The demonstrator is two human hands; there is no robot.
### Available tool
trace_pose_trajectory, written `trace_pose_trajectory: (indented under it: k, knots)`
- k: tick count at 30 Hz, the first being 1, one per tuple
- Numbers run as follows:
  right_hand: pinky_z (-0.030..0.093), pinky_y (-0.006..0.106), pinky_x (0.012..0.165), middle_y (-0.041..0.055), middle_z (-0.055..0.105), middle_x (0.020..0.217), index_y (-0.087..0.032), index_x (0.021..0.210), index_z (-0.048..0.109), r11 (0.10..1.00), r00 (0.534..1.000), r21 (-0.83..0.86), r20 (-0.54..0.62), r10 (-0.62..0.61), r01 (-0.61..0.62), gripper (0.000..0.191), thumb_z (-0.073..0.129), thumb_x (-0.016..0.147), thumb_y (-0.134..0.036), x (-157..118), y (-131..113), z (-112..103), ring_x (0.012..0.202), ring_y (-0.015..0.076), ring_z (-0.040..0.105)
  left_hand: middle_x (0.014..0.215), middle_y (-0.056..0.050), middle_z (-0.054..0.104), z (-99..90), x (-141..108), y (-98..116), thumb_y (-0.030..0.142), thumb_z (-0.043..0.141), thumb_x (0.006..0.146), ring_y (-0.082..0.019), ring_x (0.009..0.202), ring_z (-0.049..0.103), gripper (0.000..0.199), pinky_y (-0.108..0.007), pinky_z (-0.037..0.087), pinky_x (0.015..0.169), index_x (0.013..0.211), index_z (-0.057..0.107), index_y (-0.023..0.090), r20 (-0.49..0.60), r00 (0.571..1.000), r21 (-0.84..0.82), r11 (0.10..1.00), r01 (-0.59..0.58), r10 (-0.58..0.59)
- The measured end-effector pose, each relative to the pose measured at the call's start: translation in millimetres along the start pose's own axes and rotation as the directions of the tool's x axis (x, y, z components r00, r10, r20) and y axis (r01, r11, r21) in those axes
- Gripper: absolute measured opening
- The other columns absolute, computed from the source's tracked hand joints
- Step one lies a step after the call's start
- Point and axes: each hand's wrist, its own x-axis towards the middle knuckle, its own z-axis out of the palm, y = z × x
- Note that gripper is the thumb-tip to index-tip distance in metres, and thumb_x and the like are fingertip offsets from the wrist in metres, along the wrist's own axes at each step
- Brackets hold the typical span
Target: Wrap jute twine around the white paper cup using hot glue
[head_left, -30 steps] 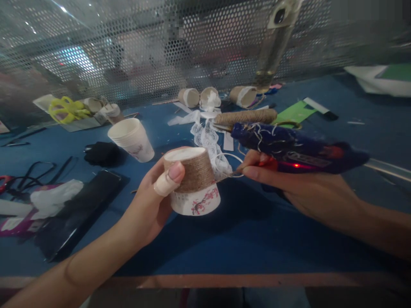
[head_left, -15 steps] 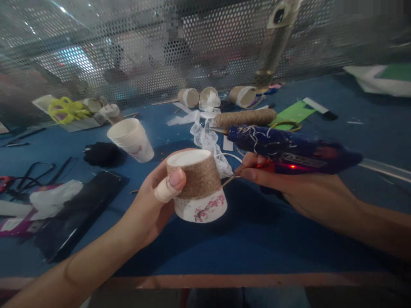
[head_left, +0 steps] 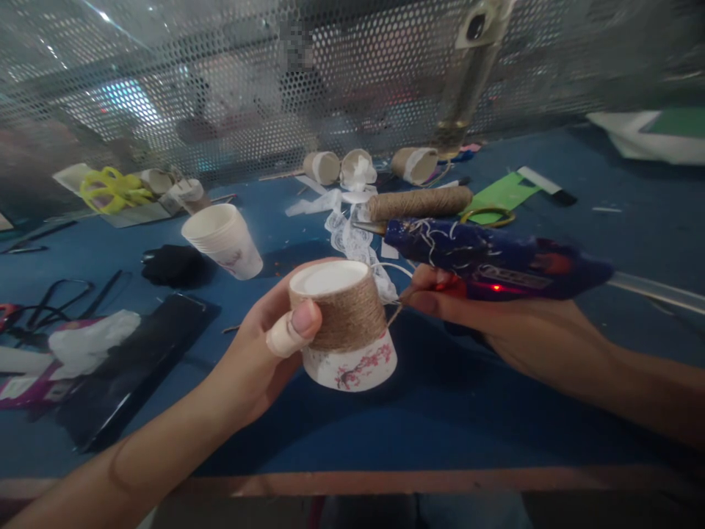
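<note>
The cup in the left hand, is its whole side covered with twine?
No, the twine wraps only the upper part of the cup as held, leaving its printed white lower part bare.

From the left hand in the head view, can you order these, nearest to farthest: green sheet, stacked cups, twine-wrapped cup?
1. Twine-wrapped cup: in the left hand.
2. Stacked cups: beyond it, to the left.
3. Green sheet: farther back, right.
</note>
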Motion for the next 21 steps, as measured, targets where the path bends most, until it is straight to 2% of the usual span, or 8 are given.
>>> trace_pose_trajectory:
  k: [4, 12, 17, 21]
  knots:
    - [0.057, 0.03, 0.067, -0.0032, 0.072, 0.082, -0.028, 0.078, 0.074, 0.998, 1.0, 0.054, 0.016, 0.013, -0.014, 0.022, 0.088, 0.066, -0.042, 1, 2, 0, 0.078, 0.0193, 0.065, 0.125, -0.011, 0.071, 0.9, 1, 0, 0.063, 0.073, 0.078, -0.033, 0.117, 0.065, 0.06, -0.044, 0.05, 0.098, 0.124, 0.067, 0.024, 0.027, 0.999, 0.01, 1.0, -0.023, 0.023]
    - [0.055, 0.035, 0.087, -0.002, 0.072, 0.083, -0.025, 0.078, 0.075, 0.998, 0.998, 0.007, 0.025, -0.06, 0.06, 0.025, 0.089, 0.065, -0.041, 3, -1, 0, 0.082, 0.0191, 0.065, 0.129, -0.01, 0.069, 1.1, 1, 0, 0.064, 0.075, 0.076, -0.035, 0.125, 0.059, 0.063, -0.045, 0.046, 0.103, 0.125, 0.067, 0.024, 0.047, 0.999, 0.069, 0.997, -0.03, 0.027]
    - [0.056, 0.033, 0.084, -0.0032, 0.072, 0.078, -0.026, 0.075, 0.076, 0.999, 0.998, -0.029, 0.042, -0.042, 0.043, 0.027, 0.09, 0.062, -0.044, -1, -10, 2, 0.077, 0.0179, 0.064, 0.131, -0.01, 0.067, -0.9, -1, 0, 0.063, 0.073, 0.078, -0.035, 0.125, 0.058, 0.062, -0.046, 0.044, 0.104, 0.126, 0.066, 0.025, 0.1, 0.995, 0.112, 0.993, -0.04, 0.029]
    - [0.058, 0.037, 0.08, -0.0041, 0.072, 0.076, -0.029, 0.071, 0.075, 0.995, 0.996, -0.079, 0.066, -0.061, 0.066, 0.026, 0.086, 0.064, -0.051, -2, -12, 3, 0.077, 0.0217, 0.068, 0.127, -0.006, 0.068, -1.0, -3, 2, 0.06, 0.075, 0.077, -0.034, 0.123, 0.059, 0.056, -0.045, 0.045, 0.102, 0.124, 0.068, 0.03, 0.127, 0.992, 0.147, 0.989, -0.027, 0.009]
